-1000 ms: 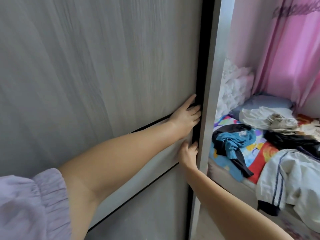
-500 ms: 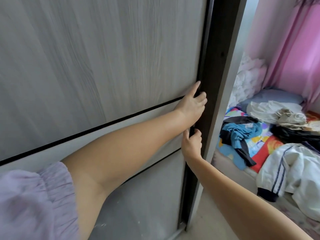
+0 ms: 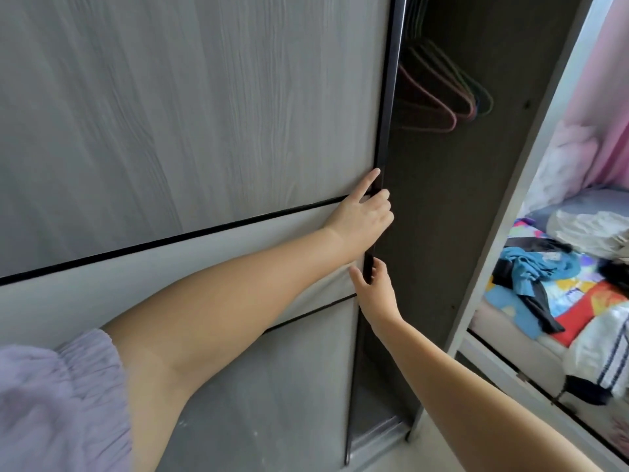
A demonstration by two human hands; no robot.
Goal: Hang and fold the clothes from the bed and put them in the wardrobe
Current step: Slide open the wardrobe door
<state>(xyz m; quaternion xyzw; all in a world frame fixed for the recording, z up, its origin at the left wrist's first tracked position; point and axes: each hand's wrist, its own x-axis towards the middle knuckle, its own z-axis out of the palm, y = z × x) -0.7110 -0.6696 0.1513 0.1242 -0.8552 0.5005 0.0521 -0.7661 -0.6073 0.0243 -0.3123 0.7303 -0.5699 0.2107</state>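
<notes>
Gripping the wardrobe door by its dark edge, the left hand and right hand curl around it; clothes lie on the bed at three o'clock; no readable writing.

Two hands, the left hand and the right hand, are showing, along with one sliding door, several hangers, and one bed bearing many clothes.
</notes>
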